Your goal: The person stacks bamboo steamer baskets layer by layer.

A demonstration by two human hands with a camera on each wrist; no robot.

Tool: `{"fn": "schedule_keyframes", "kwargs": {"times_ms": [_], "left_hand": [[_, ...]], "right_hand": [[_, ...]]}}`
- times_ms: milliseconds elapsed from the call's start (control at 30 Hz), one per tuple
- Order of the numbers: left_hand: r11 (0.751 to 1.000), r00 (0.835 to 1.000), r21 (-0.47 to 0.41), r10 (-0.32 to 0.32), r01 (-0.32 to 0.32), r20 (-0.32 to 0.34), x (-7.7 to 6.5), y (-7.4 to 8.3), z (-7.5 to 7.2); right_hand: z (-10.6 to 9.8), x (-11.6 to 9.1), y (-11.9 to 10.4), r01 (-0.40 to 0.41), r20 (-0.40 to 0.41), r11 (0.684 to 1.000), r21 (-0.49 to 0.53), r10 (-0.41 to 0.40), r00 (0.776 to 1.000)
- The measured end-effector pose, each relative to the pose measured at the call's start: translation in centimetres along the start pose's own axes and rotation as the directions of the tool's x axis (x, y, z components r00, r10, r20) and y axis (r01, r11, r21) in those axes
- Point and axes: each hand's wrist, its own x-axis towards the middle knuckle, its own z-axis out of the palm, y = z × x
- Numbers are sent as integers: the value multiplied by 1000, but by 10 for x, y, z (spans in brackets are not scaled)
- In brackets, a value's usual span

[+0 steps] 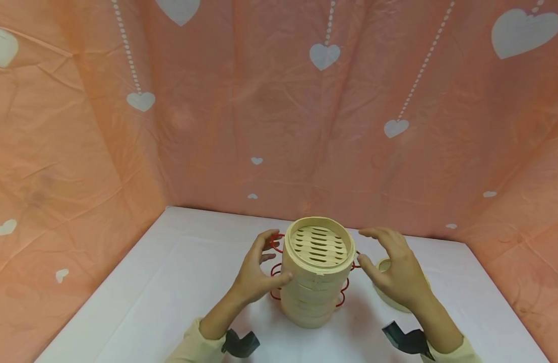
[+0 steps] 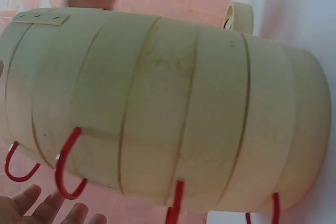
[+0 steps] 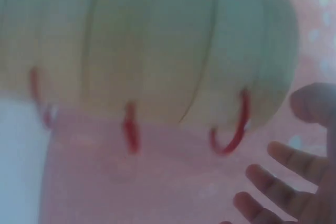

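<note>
A tall stack of round bamboo steamer baskets (image 1: 308, 297) stands upright on the white table, its slatted top tier (image 1: 318, 245) uncovered. Red loop handles (image 2: 64, 169) stick out along both sides. At the stack's left, my left hand (image 1: 256, 275) has its fingers spread beside the upper handles, and its thumb overlaps the front wall in the head view. Fingers (image 2: 47, 208) of that hand show below the loops in the left wrist view. My right hand (image 1: 398, 267) hovers off the right side, fingers apart and holding nothing; a gap shows between it and the basket wall.
Partly hidden behind my right hand, a smaller-looking round bamboo piece (image 1: 393, 304) rests on the white table (image 1: 179, 282). Orange-pink cloth (image 1: 279, 126) with white hearts encloses the table at the back and both sides. Dark bands (image 1: 240, 344) are around both wrists.
</note>
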Motion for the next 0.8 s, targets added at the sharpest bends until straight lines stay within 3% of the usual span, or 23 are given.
{"fn": "schedule_keyframes", "kwargs": {"times_ms": [233, 533, 800], "left_hand": [[1000, 1000, -16, 14, -14, 5, 5, 7, -4], [999, 999, -27, 46, -45, 22, 11, 16, -4], [995, 996, -73, 73, -70, 44, 15, 19, -2]], "right_hand": [[0, -12, 27, -110, 53, 989, -97, 115, 992], [0, -30, 49, -179, 148, 968, -174, 206, 967], [2, -44, 64, -247, 267, 940, -236, 307, 913]]}}
